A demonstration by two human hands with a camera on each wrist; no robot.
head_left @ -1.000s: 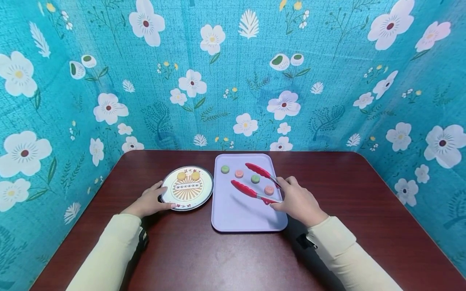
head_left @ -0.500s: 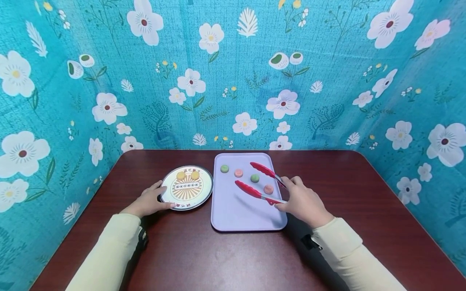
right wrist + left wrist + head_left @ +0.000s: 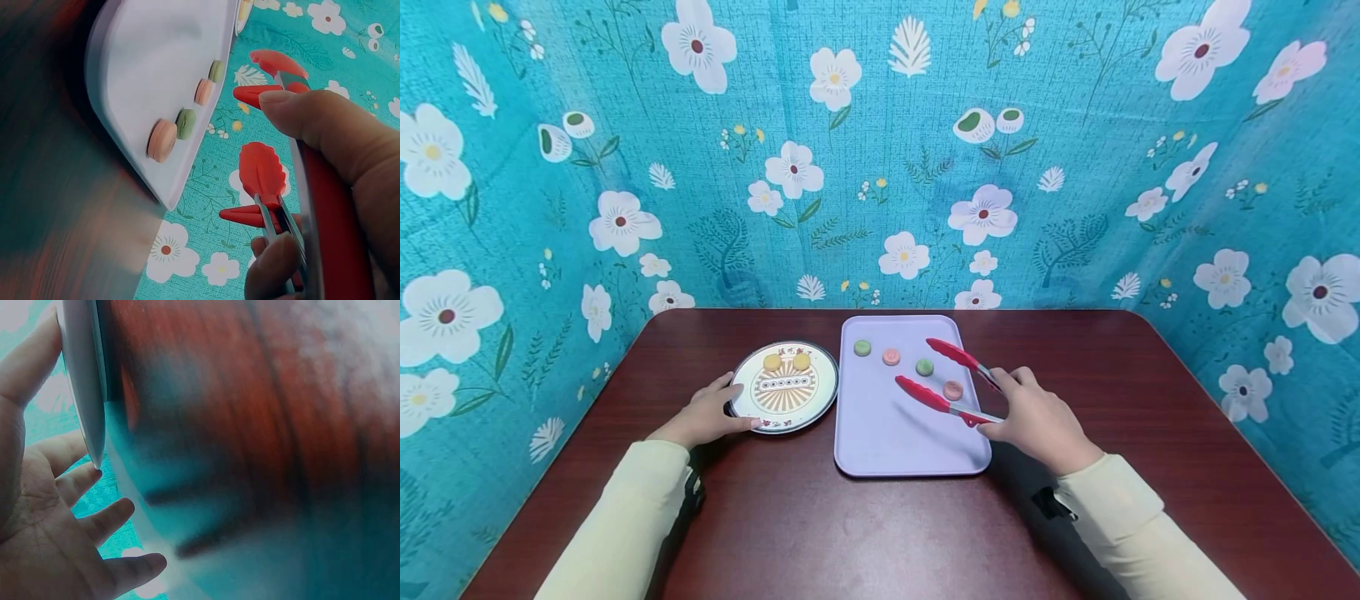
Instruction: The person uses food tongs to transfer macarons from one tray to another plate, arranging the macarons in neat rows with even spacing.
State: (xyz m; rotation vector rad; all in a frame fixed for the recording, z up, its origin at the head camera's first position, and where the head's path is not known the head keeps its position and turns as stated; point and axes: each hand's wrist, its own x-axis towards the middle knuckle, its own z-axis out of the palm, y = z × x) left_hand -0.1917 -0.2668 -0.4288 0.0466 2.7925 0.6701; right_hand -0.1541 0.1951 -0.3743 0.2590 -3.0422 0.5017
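Note:
My left hand [image 3: 703, 414] grips the near left rim of a round white plate [image 3: 820, 387], thumb and fingers set apart along the edge. Two yellow macarons [image 3: 801, 362] lie on the plate. Seen from the left wrist, the plate [image 3: 81, 381] is edge-on, with the lower fingers splayed off it. My right hand [image 3: 1047, 421] holds red-tipped metal tongs [image 3: 925, 394], their jaws spread wide over the right part of a lilac tray [image 3: 880, 450]. Nothing is between the tong tips. On the tray, green macarons [image 3: 924, 367] and pink macarons [image 3: 952, 390] form a slanting row.
The dark reddish-brown table [image 3: 865, 542] extends on all sides of the plate and tray. Behind it hangs a teal flowered cloth [image 3: 865, 167], which also covers both sides. The plate stands close to the tray's left edge.
My right hand and the open tongs have drifted right and slightly down over the tray. The left hand, plate and macarons keep their places.

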